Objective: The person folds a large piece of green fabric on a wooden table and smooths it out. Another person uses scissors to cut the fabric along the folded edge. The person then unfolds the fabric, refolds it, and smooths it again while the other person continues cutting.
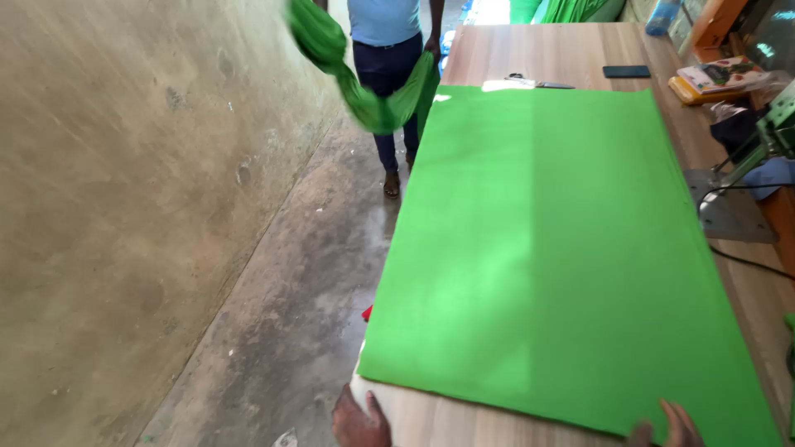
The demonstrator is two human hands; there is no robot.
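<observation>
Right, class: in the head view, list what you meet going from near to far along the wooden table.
Left hand and right hand at the near edge → green cloth → scissors → dark phone → wooden table far end.

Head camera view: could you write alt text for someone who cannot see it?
A large bright green cloth lies flat on a long wooden table, with the wearer's left hand and right hand at its near edge. At the far end another person holds a bundled green fabric.
</observation>
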